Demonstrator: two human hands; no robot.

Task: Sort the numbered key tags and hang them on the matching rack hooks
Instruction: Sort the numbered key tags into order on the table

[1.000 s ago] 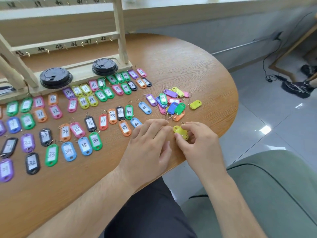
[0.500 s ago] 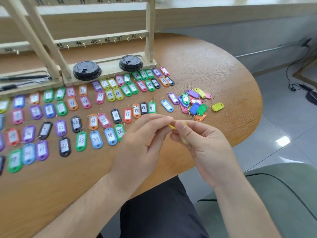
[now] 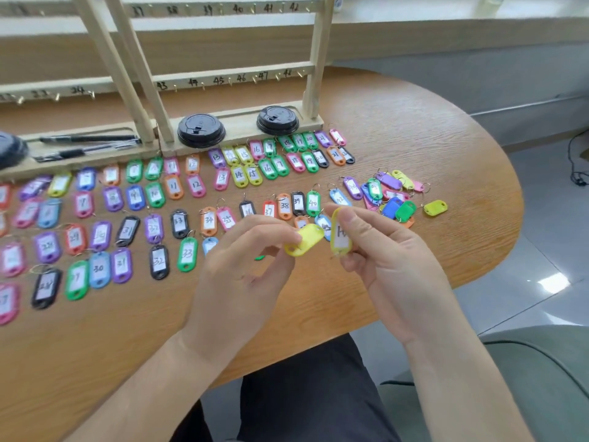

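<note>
Separated since half a second ago, both hands hover above the oval wooden table [image 3: 414, 129], before the pale wooden hook rack [image 3: 315, 74]. The left hand [image 3: 242, 275] pinches a blank-faced yellow plastic tag [image 3: 304, 240]; the right hand [image 3: 392, 260] pinches a labelled yellow plastic tag [image 3: 340, 234].

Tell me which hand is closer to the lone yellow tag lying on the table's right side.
Right. The right hand is down-left of the lone yellow tag, toward the camera; the left hand sits farther left, beyond the right hand.
</note>
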